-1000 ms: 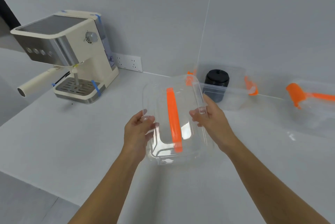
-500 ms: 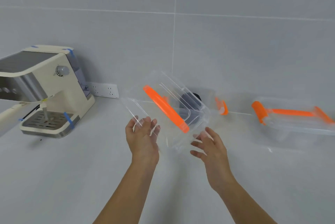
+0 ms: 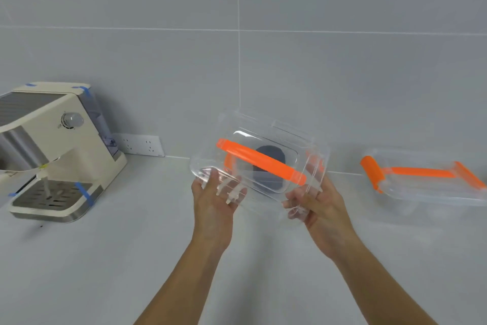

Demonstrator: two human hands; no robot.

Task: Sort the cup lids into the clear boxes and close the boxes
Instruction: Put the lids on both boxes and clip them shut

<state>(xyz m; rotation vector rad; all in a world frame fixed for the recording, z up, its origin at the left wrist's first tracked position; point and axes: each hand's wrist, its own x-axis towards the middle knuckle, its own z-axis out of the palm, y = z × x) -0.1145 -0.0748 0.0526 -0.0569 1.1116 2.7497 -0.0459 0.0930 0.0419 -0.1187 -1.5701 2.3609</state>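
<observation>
A clear box lid (image 3: 274, 137) with an orange handle (image 3: 261, 162) is held tilted above the counter (image 3: 100, 259), its edges pinched between thumb and fingers by the left hand (image 3: 213, 206) and right hand (image 3: 325, 206).

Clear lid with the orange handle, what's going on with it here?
A person grips the clear lid with both the left hand and the right hand, tilted above the counter. A dark stack of cup lids shows through it from behind; this lid is not yet on a box. A second clear box, lid on top, sits to the right.
</observation>
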